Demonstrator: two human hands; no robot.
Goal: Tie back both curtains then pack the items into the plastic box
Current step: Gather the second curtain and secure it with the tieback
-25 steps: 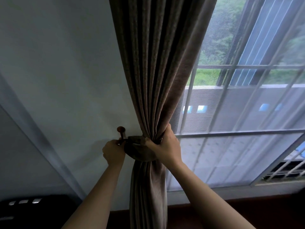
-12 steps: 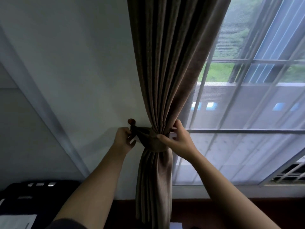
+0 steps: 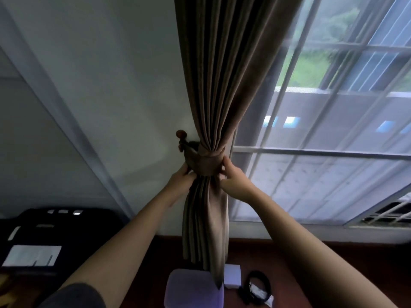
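Curtain [image 3: 222,74] top cut off; purple box [image 3: 191,290] partly behind hem.

open room left of the curtain [image 3: 213,85], in front of bare wall [image 3: 111,85]; only the hook [image 3: 181,135] sticks out there, just left of the band [image 3: 204,161]. right side is tight, window [image 3: 322,152] frame close behind the folds. left hand [image 3: 180,181] and right hand [image 3: 233,181] crowd both sides under the band. below, the curtain tail hangs in front of the purple box [image 3: 193,290]; white box [image 3: 232,275] and black item [image 3: 258,287] just beside it on the bench [image 3: 289,252]. black machine [image 3: 55,230] fills far left.
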